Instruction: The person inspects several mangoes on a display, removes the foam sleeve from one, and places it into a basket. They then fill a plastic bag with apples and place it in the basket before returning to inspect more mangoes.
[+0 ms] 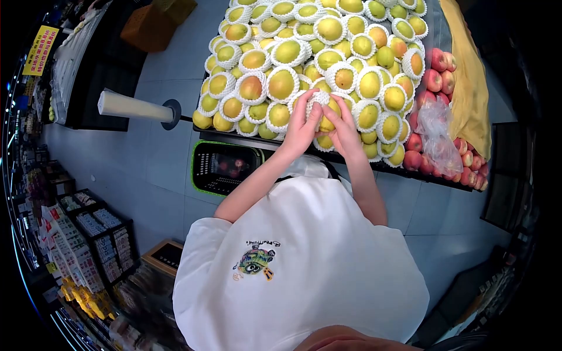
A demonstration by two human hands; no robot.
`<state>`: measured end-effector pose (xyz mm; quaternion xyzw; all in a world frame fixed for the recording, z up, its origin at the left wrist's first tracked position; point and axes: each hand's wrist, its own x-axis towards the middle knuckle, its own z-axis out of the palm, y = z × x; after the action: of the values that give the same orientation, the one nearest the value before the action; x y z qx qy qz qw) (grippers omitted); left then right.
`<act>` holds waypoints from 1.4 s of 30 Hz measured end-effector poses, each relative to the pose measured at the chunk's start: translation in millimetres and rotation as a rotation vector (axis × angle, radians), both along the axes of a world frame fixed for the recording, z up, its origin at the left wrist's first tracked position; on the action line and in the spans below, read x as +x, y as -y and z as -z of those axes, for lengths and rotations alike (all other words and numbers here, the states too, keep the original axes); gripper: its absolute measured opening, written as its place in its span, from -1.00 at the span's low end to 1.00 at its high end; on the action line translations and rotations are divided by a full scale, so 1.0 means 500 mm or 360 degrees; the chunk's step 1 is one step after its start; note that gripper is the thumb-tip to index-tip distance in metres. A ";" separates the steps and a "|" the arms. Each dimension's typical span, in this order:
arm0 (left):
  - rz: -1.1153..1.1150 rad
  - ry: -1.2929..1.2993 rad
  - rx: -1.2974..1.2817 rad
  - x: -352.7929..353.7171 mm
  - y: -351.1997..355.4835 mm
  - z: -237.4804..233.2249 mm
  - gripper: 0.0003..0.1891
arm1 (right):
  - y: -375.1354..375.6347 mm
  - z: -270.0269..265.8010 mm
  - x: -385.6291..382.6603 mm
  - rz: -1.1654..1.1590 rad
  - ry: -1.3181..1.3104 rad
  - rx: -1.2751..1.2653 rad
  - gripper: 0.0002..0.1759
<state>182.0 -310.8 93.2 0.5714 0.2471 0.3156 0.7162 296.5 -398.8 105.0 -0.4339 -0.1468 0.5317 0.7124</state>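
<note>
Yellow-green fruits in white foam nets [283, 85] lie heaped on a display stand. At its front edge, my left hand [302, 124] is closed around a white foam net [319, 100]. Close beside it on the right, my right hand [345, 130] is closed on a yellow fruit [328, 121], its fingers curled over the top. The two hands nearly touch, with the net and the fruit between them. Parts of the fruit and net are hidden behind the fingers.
Red apples [413, 160] and a clear plastic bag [436, 137] lie to the right, beside a yellow cloth [468, 88]. A black basket with a green rim [197, 182] is below the stand. A roll of bags [134, 107] stands at the left.
</note>
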 end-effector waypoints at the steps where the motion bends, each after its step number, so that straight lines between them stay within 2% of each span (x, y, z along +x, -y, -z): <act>1: -0.0015 0.0010 0.0026 -0.008 -0.002 -0.002 -0.50 | 0.008 0.000 -0.004 -0.0043 0.0081 -0.0015 -0.37; 3: -0.0042 0.0023 0.0046 -0.024 -0.005 -0.014 -0.54 | 0.018 -0.008 -0.011 -0.0135 0.0073 -0.0066 -0.34; 5: 0.0059 0.0018 -0.0224 -0.044 -0.002 -0.029 -0.56 | 0.021 -0.011 -0.028 -0.0189 0.0186 0.0056 -0.29; 7: 0.0055 0.0047 -0.0287 -0.063 -0.011 -0.018 -0.58 | 0.023 -0.006 -0.029 -0.0247 0.0314 0.0033 -0.23; 9: 0.0080 -0.0036 -0.0116 -0.083 -0.021 -0.010 -0.58 | 0.015 0.014 -0.036 -0.0153 0.1477 0.0074 -0.21; 10: 0.0024 -0.0140 0.0029 -0.090 -0.025 -0.010 -0.55 | 0.015 0.003 -0.049 -0.0171 0.1100 0.0096 -0.20; 11: 0.0019 -0.0138 0.0022 -0.098 -0.028 -0.013 -0.55 | 0.010 0.006 -0.052 -0.0178 0.1100 0.0091 -0.20; 13: 0.0038 0.0190 -0.0806 -0.113 -0.036 -0.029 -0.54 | -0.001 0.011 -0.058 -0.0219 0.1024 0.0106 -0.23; 14: -0.0026 0.0215 -0.0898 -0.121 -0.037 -0.040 -0.55 | -0.002 0.009 -0.061 -0.0223 0.1025 0.0100 -0.23; 16: -0.0053 0.0304 -0.1068 -0.136 -0.053 -0.014 -0.53 | -0.012 -0.020 -0.074 -0.0247 0.0326 0.0167 -0.29; 17: -0.0078 0.0391 -0.1229 -0.146 -0.062 -0.004 -0.51 | -0.018 -0.034 -0.079 -0.0246 0.0328 0.0159 -0.29; 19: -0.0043 0.0506 -0.1339 -0.165 -0.076 -0.008 -0.45 | -0.031 -0.058 -0.086 -0.0099 -0.0114 0.0285 -0.32; 23: 0.0021 0.0759 -0.1522 -0.191 -0.091 -0.016 -0.34 | -0.060 -0.067 -0.082 -0.0090 -0.0039 0.0454 -0.34; 25: 0.0280 0.0972 -0.1608 -0.196 -0.093 -0.050 -0.35 | -0.073 -0.043 -0.085 -0.0044 0.0682 0.0303 -0.34; 26: 0.0282 0.0973 -0.1609 -0.200 -0.097 -0.038 -0.35 | -0.076 -0.037 -0.084 -0.0042 0.0685 0.0302 -0.34; 28: 0.0275 0.0799 -0.1247 -0.207 -0.103 -0.015 -0.41 | -0.084 -0.038 -0.091 0.0007 0.2164 0.0357 -0.27; 29: 0.0281 0.0800 -0.1251 -0.208 -0.105 -0.005 -0.41 | -0.083 -0.036 -0.116 0.0009 0.2167 0.0350 -0.27; 31: 0.0020 0.0734 -0.1235 -0.203 -0.110 -0.017 -0.43 | -0.090 -0.044 -0.204 0.0497 0.0888 0.0520 -0.19; 32: -0.0056 0.0757 -0.1320 -0.204 -0.116 -0.015 -0.37 | -0.100 -0.037 -0.224 0.0727 0.0852 0.0615 -0.20; 33: -0.0054 0.0757 -0.1325 -0.212 -0.120 -0.015 -0.37 | -0.103 -0.029 -0.227 0.0728 0.0855 0.0610 -0.20; 35: 0.0179 0.1146 -0.1637 -0.237 -0.133 -0.015 -0.26 | -0.117 -0.019 -0.226 0.1179 0.0746 0.0694 -0.26; 36: 0.0266 0.1288 -0.1787 -0.247 -0.139 -0.003 -0.15 | -0.119 -0.028 -0.213 0.1174 0.0816 0.0639 -0.29; 37: 0.0268 0.1289 -0.1789 -0.253 -0.143 -0.001 -0.15 | -0.123 -0.041 -0.197 0.1175 0.0819 0.0638 -0.29; 39: 0.0559 0.1485 -0.1682 -0.264 -0.144 0.001 -0.13 | -0.130 -0.067 -0.161 0.1185 0.1154 0.0190 -0.29; 42: 0.0605 0.1557 -0.1788 -0.279 -0.147 0.002 -0.12 | -0.142 -0.080 -0.103 0.1134 0.1374 0.0120 -0.32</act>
<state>42.3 -237.2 92.0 -0.0502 -0.0772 0.2311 0.9686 244.8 -327.8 144.9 -0.6093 -0.2882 0.0265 0.7382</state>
